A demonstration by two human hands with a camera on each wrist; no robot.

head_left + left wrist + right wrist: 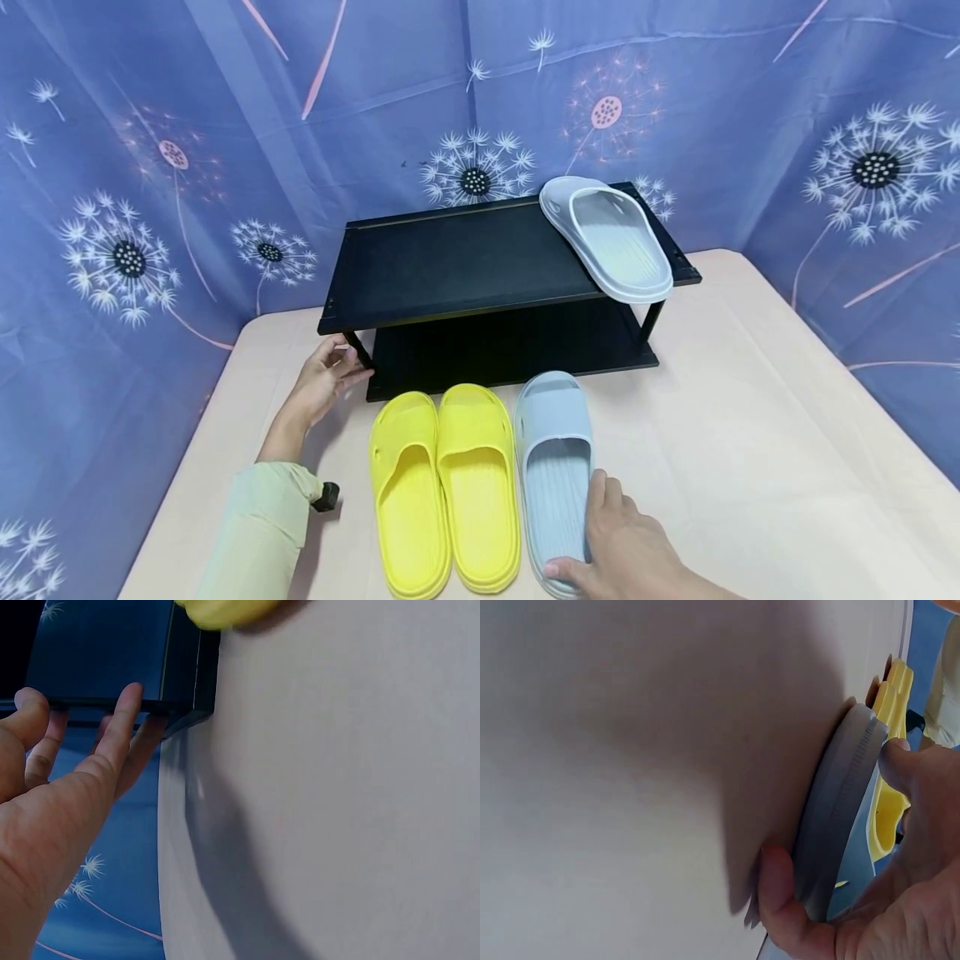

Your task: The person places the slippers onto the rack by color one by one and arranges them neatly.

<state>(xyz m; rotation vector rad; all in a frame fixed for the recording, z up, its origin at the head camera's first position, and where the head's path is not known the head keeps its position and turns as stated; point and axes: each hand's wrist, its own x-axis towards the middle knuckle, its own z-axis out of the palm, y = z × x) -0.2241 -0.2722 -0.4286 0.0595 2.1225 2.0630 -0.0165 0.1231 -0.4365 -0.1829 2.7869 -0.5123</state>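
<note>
A black two-tier shoe rack (450, 262) stands at the back of the table. My left hand (321, 383) is at its left end by the post, the fairly straight fingers (120, 731) touching the rack's edge. Closer to me, my right hand (626, 542) grips a grey-blue slipper (555, 467) by its right side near the heel. The thumb lies over the heel, with fingers along the outer edge (832, 802). Left of it, a yellow slipper (476, 492) and another yellow slipper (411, 500) lie side by side, toes toward the rack.
On the right end of the rack's top shelf lies a matching grey-blue slipper (618, 242), its heel overhanging the front edge. A pale cloth covers the table (765, 433). Blue curtains (360, 108) with dandelion prints hang behind and at both sides.
</note>
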